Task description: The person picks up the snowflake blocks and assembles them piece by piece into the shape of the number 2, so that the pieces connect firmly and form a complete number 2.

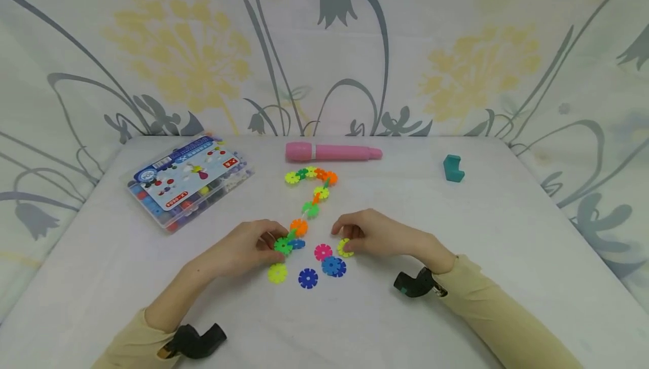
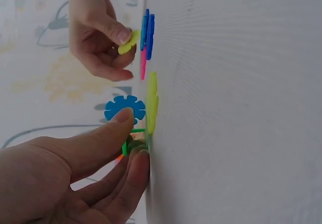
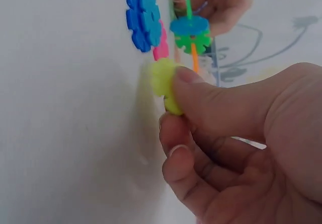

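A curved chain of interlocking plastic snowflake discs lies down the middle of the table. At its near end, my left hand grips a green snowflake disc between thumb and fingers. A blue snowflake disc is slotted in there, right at the left thumb. My right hand pinches a yellow snowflake disc between thumb and index finger, just right of the chain. Loose discs lie between the hands: a pink one, two overlapping blue ones, a dark blue one and another yellow one.
A clear plastic case with a printed label and colourful pieces stands at the back left. Behind the chain lies a pink cylindrical tube. A small teal block sits at the back right, on the white tabletop.
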Demonstrator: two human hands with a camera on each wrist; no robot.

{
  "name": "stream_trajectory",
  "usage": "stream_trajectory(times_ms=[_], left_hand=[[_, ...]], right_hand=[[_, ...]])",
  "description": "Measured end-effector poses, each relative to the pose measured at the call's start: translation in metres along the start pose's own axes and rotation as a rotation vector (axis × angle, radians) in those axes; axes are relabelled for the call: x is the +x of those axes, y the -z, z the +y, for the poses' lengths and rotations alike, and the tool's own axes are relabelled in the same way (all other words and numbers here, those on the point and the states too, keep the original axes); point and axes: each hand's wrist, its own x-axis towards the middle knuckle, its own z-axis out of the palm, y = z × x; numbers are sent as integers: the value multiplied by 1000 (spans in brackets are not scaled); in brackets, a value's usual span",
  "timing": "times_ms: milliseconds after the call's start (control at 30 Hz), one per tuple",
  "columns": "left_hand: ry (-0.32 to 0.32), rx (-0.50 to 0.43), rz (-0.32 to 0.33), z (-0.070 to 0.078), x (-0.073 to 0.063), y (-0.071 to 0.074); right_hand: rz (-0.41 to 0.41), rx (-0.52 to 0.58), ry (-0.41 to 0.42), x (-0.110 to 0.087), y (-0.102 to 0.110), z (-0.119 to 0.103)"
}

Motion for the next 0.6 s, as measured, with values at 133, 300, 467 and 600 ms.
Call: stream_trajectory(times_ms=[133, 300, 467, 600], left_hand=[[-7, 5, 5, 0, 0, 0], [-14, -1, 6, 0, 0, 0], [-25, -8, 5, -1, 0, -1], [-29, -16, 7, -1, 0, 0]], right_hand=[[-45, 23, 31, 8, -4, -4], [-116, 56, 71, 10, -10, -9], [-103, 100, 59, 11, -11, -13], [-36, 189, 24, 22, -8, -13]])
